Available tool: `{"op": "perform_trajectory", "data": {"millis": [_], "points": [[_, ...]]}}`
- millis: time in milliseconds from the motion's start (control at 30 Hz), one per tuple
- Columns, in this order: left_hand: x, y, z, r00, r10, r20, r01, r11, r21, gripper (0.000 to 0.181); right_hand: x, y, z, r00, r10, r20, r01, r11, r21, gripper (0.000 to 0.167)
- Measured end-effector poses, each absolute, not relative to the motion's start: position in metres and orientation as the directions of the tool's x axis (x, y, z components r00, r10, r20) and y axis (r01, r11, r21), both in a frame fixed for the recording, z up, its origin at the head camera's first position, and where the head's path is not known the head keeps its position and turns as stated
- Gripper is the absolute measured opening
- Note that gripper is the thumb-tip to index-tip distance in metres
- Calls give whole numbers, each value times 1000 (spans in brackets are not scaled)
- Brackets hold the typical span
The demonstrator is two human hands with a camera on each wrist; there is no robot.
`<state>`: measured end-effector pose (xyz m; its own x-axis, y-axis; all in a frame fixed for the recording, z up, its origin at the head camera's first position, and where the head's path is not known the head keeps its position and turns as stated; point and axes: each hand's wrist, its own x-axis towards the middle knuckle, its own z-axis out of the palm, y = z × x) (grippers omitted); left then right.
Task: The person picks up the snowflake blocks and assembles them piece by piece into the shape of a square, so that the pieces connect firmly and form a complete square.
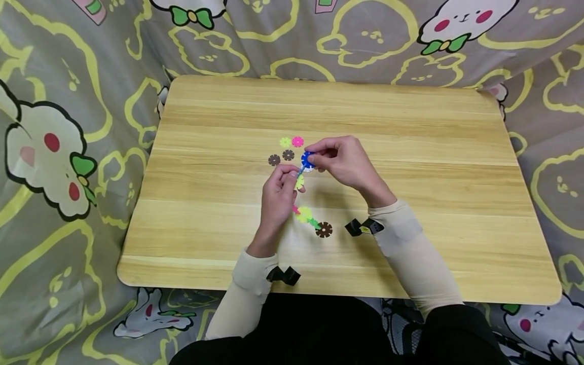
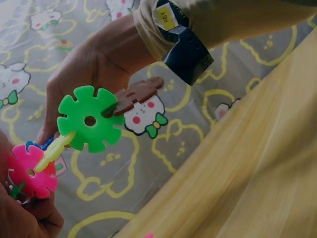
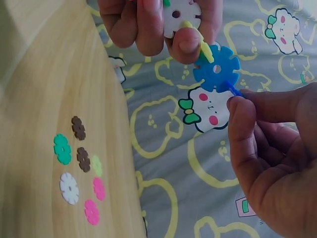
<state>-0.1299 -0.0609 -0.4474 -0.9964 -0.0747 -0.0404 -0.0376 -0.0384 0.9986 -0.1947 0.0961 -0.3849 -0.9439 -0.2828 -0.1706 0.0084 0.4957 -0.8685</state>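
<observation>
The left hand (image 1: 278, 195) grips a chain of slotted plastic discs; in the right wrist view its fingers pinch a white disc (image 3: 182, 19), joined by a yellow disc to a light blue disc (image 3: 217, 69). The right hand (image 1: 349, 162) pinches a dark blue disc (image 1: 307, 159) between thumb and forefinger, its edge meeting the light blue disc. Below the left hand the chain hangs with pink, yellow and green discs, and a brown disc (image 1: 324, 229) at its end. A green disc (image 2: 90, 120) and a pink disc (image 2: 32, 171) show large in the left wrist view.
Loose discs lie on the wooden table (image 1: 219, 132) beyond the hands: two dark brown (image 3: 78, 128), two pink (image 3: 91, 212), one green (image 3: 62, 149), one white (image 3: 69, 188), one yellow-green (image 1: 285, 142). Patterned cloth (image 1: 59, 126) surrounds the table.
</observation>
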Motion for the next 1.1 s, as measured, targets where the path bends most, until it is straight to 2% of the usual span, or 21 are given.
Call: {"op": "perform_trajectory", "data": {"millis": [500, 867, 1100], "points": [[-132, -63, -447, -995, -69, -77, -75, -29, 997, 19, -196, 97, -389, -924, -302, -233, 72, 462, -884, 19], [-134, -66, -446, -992, -77, -96, -89, -92, 992, 18, -202, 99, -391, -914, -345, -215, 83, 357, -930, 25], [-133, -70, -446, -989, -97, -110, -97, -125, 987, 19, -212, 105, -402, -930, -306, -202, 109, 294, -949, 23]]}}
